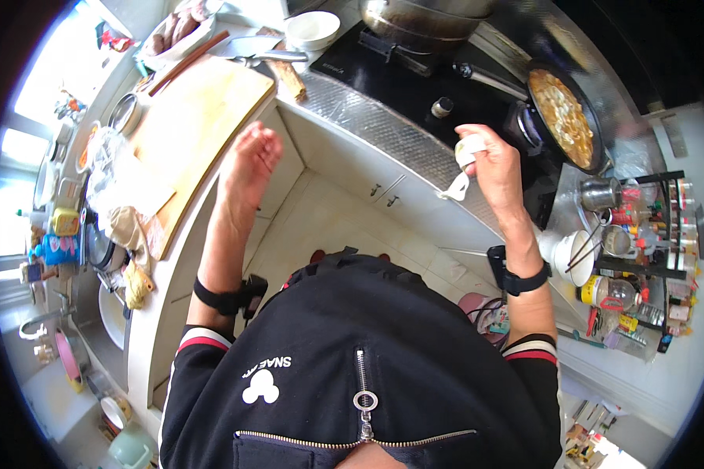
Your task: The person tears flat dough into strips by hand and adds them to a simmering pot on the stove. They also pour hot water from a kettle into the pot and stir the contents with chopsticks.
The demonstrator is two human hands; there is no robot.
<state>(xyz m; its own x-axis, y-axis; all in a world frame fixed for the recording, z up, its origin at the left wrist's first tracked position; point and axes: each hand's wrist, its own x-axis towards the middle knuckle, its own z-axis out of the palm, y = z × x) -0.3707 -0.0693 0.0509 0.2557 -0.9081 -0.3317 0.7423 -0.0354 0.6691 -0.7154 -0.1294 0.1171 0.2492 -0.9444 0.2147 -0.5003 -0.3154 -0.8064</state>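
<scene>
My right hand [496, 167] grips a small white object [470, 151] between thumb and fingers, in front of the gas cooktop [387, 88]. A narrower white part [457, 187] hangs below it; blur hides what kind of thing it is. Beyond that hand, a black frying pan [603, 138] sits on the right burner. Yellow-brown food with white patches [563, 117] fills it, and its handle [496, 81] points back left. My left hand [251, 158] holds nothing, its fingers slightly curled, near the edge of the wooden cutting board [223, 88].
A large steel pot [422, 26] occupies the left burner. Beside the board lie a cleaver [252, 46] and a white bowl [312, 30]. At right, a white bowl with chopsticks [572, 249] stands near bottles [613, 293] and a rack [666, 234]. The sink [91, 305] is at left.
</scene>
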